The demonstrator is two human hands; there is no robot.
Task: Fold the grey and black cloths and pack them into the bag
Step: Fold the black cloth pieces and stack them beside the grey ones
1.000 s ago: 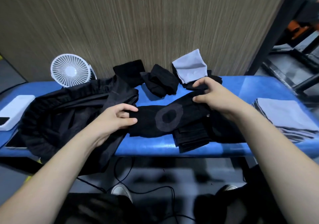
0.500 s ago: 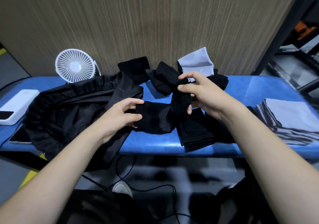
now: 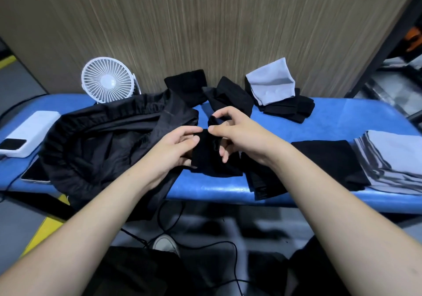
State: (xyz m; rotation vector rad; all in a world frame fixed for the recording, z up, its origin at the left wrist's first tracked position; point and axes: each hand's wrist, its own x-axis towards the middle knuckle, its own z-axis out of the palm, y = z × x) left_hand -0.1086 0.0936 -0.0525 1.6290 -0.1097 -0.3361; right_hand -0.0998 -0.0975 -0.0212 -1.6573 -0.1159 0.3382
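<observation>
My left hand (image 3: 177,146) and right hand (image 3: 235,133) pinch the small black cloth (image 3: 209,156) by its top edge, fingers closed on it just above the blue tabletop (image 3: 205,190). It looks light and limp, so I'd grip corners. The open black bag (image 3: 109,140) lies just left.
</observation>
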